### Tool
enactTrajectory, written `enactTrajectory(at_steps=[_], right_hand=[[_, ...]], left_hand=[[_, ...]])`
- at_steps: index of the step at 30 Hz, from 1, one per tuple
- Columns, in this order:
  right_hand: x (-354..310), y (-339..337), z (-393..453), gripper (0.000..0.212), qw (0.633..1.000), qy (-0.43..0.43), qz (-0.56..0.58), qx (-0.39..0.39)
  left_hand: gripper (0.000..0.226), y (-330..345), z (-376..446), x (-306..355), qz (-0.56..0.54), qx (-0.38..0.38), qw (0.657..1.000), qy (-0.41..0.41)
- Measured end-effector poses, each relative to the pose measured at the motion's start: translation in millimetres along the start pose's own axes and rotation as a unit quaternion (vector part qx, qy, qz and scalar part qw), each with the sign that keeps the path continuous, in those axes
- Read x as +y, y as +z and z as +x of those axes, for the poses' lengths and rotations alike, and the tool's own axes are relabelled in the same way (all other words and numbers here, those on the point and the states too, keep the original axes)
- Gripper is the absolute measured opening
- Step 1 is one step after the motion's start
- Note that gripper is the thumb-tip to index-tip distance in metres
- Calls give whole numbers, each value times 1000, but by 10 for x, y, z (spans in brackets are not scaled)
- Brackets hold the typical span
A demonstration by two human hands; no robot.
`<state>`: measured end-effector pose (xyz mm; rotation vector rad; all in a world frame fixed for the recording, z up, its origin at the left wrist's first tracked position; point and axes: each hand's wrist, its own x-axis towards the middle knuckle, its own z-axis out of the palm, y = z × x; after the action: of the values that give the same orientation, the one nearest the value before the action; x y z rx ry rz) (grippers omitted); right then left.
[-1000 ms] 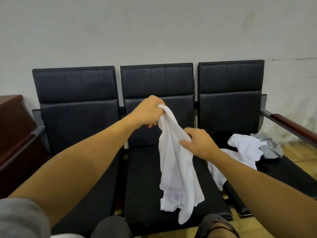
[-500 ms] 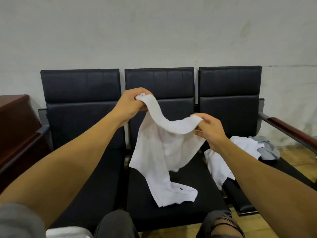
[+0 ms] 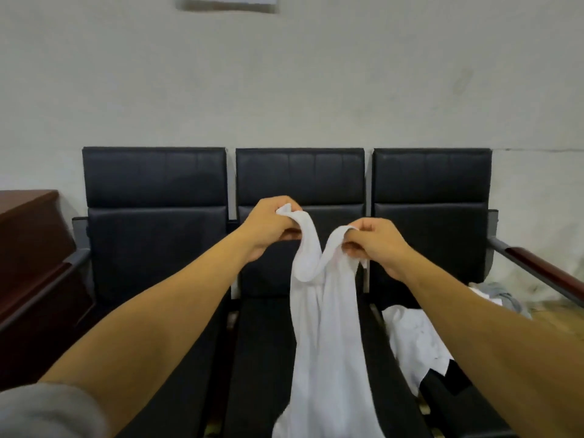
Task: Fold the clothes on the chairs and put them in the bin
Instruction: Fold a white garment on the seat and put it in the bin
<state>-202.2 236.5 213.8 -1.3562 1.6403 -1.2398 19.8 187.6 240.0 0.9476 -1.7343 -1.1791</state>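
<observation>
- Three black chairs (image 3: 300, 181) in a row against a pale wall (image 3: 284, 90), taking up the middle from 9 to 3 o'clock.
- White shirt (image 3: 328, 343) held up over the middle seat, hanging from centre down to 6 o'clock.
- More white clothes (image 3: 410, 339) heaped on the right seat at 4 o'clock, a grey garment (image 3: 505, 295) just behind.
- Brown cabinet (image 3: 28, 235) at 9 o'clock.
- Left hand (image 3: 268, 226), grip pinching one top edge of the shirt, just left of centre.
- Right hand (image 3: 376, 245), grip pinching the other top edge, near the left hand.
</observation>
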Motion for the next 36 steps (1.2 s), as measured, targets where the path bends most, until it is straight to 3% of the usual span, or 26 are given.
enactTrajectory(at_steps=[6,10,13,17,19,20,22,24,25,26,29,31,34,36], right_hand=[[-270,-493,807,18,965,-55,-56,251],[-328,-771,717,21,934,-135,-123,308],[110,-784,478,18,935,-132,-208,255],[1052,-571,26,8,940,-95,-291,153],[1606,-434,-287,14,938,-58,-339,45],[1881,-367,-445,17,935,-27,-351,-35],[2264,-283,-669,6,907,57,-355,-218],[2584,-204,-735,27,849,151,-360,-355],[2717,-156,-723,33,828,192,-368,-378],[2895,-98,-686,31,823,208,-370,-378],[3074,121,-589,26,847,167,-417,-285],[3180,311,-449,38,858,154,-423,-247],[3394,566,-198,49,859,152,-430,-232],[3425,649,-10,34,825,135,-490,-247]], left_hand=[[14,-566,891,48,12,189,982,10],[12,-996,953,108,69,279,957,48],[9,-1067,638,-126,171,214,959,75],[29,-916,16,-748,309,8,948,72],[18,-804,-263,-1185,334,-119,935,4],[6,-743,-402,-1429,344,-203,915,-51],[29,-625,-582,-1801,369,-375,830,-185],[56,-461,-691,-2167,387,-467,735,-303],[65,-384,-702,-2331,401,-468,720,-317],[71,-302,-692,-2537,413,-448,731,-309],[69,-97,-627,-2929,422,-318,804,-272],[67,36,-521,-3228,414,-240,832,-280],[58,229,-414,-3682,469,-213,809,-282],[51,304,-384,-3848,519,-178,799,-247]])
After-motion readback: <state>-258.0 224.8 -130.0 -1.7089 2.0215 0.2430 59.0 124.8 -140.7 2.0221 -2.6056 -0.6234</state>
